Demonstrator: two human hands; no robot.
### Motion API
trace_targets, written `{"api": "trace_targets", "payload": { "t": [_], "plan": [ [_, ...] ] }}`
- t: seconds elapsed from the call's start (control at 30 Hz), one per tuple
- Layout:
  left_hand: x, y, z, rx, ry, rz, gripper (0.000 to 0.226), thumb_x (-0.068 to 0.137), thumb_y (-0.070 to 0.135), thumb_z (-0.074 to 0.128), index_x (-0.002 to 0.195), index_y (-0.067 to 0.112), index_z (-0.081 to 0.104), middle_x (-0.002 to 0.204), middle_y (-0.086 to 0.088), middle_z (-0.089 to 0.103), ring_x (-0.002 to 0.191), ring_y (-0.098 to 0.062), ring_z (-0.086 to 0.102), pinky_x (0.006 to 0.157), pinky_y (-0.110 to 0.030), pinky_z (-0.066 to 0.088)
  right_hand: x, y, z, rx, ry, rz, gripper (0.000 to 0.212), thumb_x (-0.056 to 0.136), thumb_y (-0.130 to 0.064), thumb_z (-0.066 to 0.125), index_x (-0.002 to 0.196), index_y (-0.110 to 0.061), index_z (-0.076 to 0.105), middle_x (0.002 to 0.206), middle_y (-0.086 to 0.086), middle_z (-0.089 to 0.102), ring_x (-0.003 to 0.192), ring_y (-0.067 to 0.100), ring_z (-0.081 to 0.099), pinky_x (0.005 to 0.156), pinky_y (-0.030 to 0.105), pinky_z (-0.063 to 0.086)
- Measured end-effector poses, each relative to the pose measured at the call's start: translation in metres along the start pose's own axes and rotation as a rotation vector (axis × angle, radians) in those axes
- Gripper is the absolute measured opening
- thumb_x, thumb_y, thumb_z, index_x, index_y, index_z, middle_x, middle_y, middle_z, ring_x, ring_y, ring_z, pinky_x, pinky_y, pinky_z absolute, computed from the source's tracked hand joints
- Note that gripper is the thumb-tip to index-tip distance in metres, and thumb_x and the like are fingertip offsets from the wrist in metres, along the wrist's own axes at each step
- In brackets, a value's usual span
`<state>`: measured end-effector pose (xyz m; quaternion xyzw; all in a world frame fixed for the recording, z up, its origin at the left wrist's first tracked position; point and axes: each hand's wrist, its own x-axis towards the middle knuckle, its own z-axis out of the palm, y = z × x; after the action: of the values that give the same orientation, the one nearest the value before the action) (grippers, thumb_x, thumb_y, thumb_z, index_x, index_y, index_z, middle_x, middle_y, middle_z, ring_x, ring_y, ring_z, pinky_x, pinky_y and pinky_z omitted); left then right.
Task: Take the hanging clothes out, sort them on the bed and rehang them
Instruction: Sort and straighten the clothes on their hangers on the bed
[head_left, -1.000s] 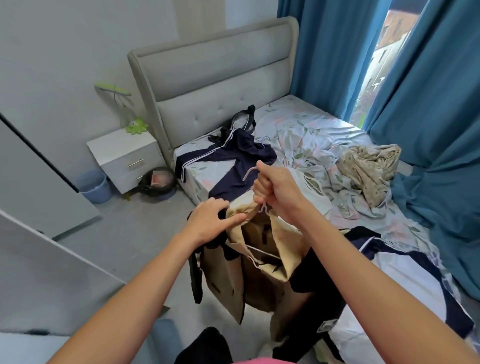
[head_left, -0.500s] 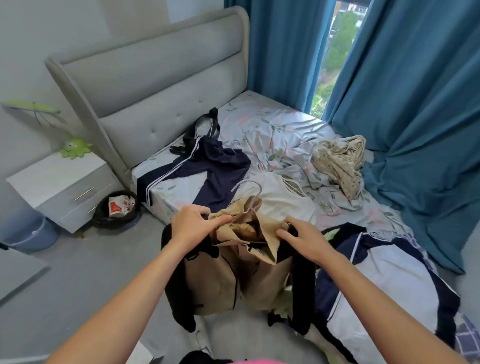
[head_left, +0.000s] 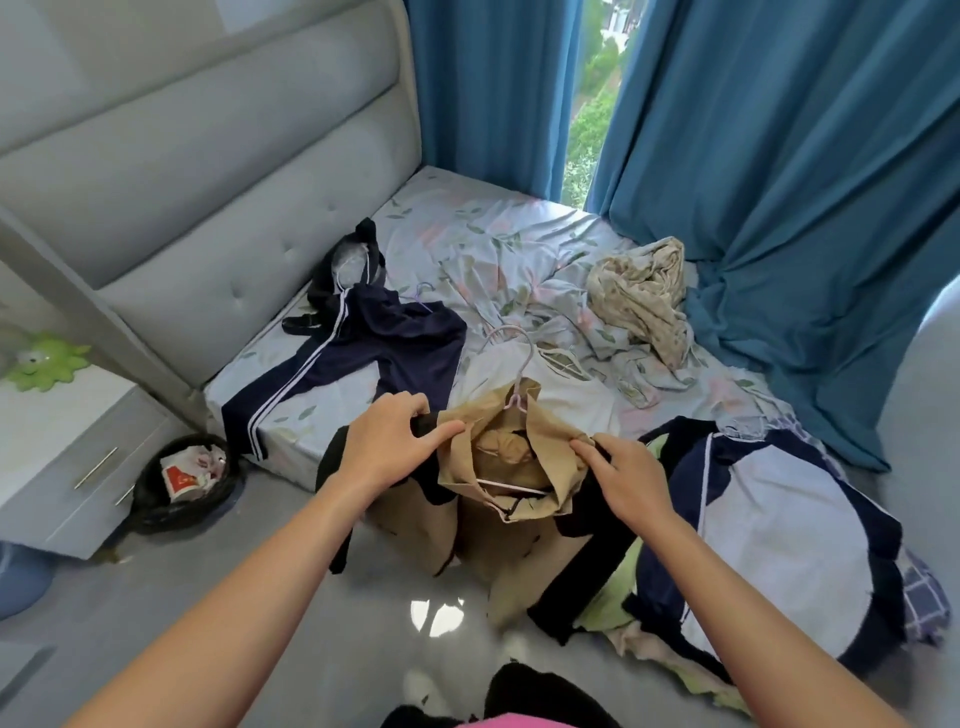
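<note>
A tan and black jacket (head_left: 498, 467) hangs on a pale pink hanger (head_left: 511, 358) over the near edge of the bed (head_left: 467, 228). My left hand (head_left: 387, 444) grips its left shoulder and collar. My right hand (head_left: 626, 480) pinches the right side of the collar. The hanger's hook stands up between my hands. On the bed lie navy track trousers with white stripes (head_left: 363, 338), a white top (head_left: 561, 384) beneath the jacket's hanger, and a navy and white jacket (head_left: 779, 525) at the right.
A crumpled beige cloth (head_left: 644, 296) lies near the blue curtains (head_left: 769, 171). At the left stand a white bedside table (head_left: 62, 441) and a black bin (head_left: 187, 483) on the grey floor. More clothes (head_left: 665, 660) lie below the bed's edge.
My right hand let go of the hanger's hook and moved down to the jacket's collar. The view turned right and nearer to the bed.
</note>
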<state>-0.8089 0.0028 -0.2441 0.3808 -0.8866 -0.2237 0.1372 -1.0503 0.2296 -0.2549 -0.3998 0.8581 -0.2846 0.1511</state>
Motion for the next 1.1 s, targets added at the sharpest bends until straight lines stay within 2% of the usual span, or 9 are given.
{"api": "trace_targets", "payload": {
  "t": [0.17, 0.33, 0.47, 0.57, 0.73, 0.87, 1.0, 1.1],
  "plan": [
    [0.05, 0.01, 0.02, 0.0, -0.049, 0.038, 0.06, 0.086, 0.083, 0.053, 0.071, 0.025, 0.047, 0.074, 0.009, 0.053, 0.076, -0.01, 0.05, 0.06, -0.033, 0.041, 0.03, 0.012, -0.008, -0.055, 0.016, 0.084, 0.05, 0.102, -0.052, 0.057, 0.061, -0.024, 0.049, 0.06, -0.006, 0.057, 0.062, 0.009, 0.054, 0.056, 0.035, 0.036],
    [0.119, 0.023, 0.04, 0.039, -0.129, 0.123, 0.053, 0.093, 0.076, 0.051, 0.076, 0.025, 0.052, 0.076, 0.011, 0.057, 0.079, -0.012, 0.053, 0.066, -0.037, 0.049, 0.077, 0.042, -0.012, -0.059, 0.067, 0.145, 0.05, 0.103, -0.051, 0.056, 0.062, -0.022, 0.051, 0.062, -0.005, 0.057, 0.062, 0.011, 0.054, 0.055, 0.034, 0.035],
    [0.182, 0.019, 0.067, 0.085, -0.195, 0.099, 0.057, 0.093, 0.078, 0.043, 0.074, 0.025, 0.052, 0.074, 0.009, 0.058, 0.079, -0.012, 0.054, 0.067, -0.038, 0.05, 0.131, 0.077, -0.01, -0.074, 0.119, 0.207, 0.052, 0.101, -0.054, 0.056, 0.063, -0.019, 0.052, 0.06, -0.005, 0.057, 0.062, 0.016, 0.056, 0.058, 0.037, 0.041],
    [0.229, 0.014, 0.09, 0.135, -0.231, 0.085, 0.058, 0.094, 0.078, 0.039, 0.077, 0.024, 0.052, 0.078, 0.009, 0.057, 0.08, -0.013, 0.054, 0.067, -0.038, 0.049, 0.169, 0.103, -0.005, -0.06, 0.115, 0.256, 0.054, 0.1, -0.057, 0.055, 0.062, -0.019, 0.05, 0.059, -0.004, 0.057, 0.061, 0.016, 0.056, 0.059, 0.039, 0.045],
    [0.306, 0.016, 0.147, 0.162, -0.248, 0.104, 0.051, 0.101, 0.068, 0.043, 0.077, 0.023, 0.046, 0.08, 0.007, 0.049, 0.083, -0.02, 0.051, 0.072, -0.043, 0.047, 0.239, 0.149, 0.016, -0.078, 0.06, 0.333, 0.054, 0.1, -0.06, 0.049, 0.066, -0.018, 0.053, 0.066, -0.004, 0.061, 0.068, 0.02, 0.059, 0.065, 0.043, 0.051],
    [0.377, 0.001, 0.212, 0.198, -0.254, 0.122, 0.051, 0.102, 0.067, 0.043, 0.075, 0.023, 0.042, 0.078, 0.006, 0.047, 0.082, -0.024, 0.05, 0.072, -0.046, 0.047, 0.307, 0.195, 0.044, -0.113, -0.007, 0.346, 0.052, 0.102, -0.06, 0.047, 0.07, -0.02, 0.053, 0.071, -0.002, 0.062, 0.075, 0.027, 0.062, 0.066, 0.043, 0.049],
    [0.443, -0.021, 0.293, 0.145, -0.267, 0.121, 0.049, 0.101, 0.065, 0.048, 0.081, 0.02, 0.048, 0.082, 0.005, 0.051, 0.08, -0.021, 0.052, 0.066, -0.043, 0.046, 0.375, 0.248, 0.086, -0.13, 0.02, 0.387, 0.039, 0.105, -0.052, 0.047, 0.086, -0.019, 0.054, 0.091, 0.004, 0.064, 0.091, 0.03, 0.06, 0.074, 0.044, 0.049],
    [0.474, -0.045, 0.356, 0.114, -0.282, 0.134, 0.037, 0.101, 0.055, 0.054, 0.101, 0.018, 0.055, 0.103, 0.002, 0.056, 0.096, -0.024, 0.056, 0.075, -0.043, 0.05, 0.408, 0.288, 0.13, -0.193, 0.069, 0.414, 0.028, 0.105, -0.045, 0.047, 0.104, -0.018, 0.054, 0.113, 0.009, 0.059, 0.113, 0.033, 0.052, 0.091, 0.048, 0.045]
  ]
}}
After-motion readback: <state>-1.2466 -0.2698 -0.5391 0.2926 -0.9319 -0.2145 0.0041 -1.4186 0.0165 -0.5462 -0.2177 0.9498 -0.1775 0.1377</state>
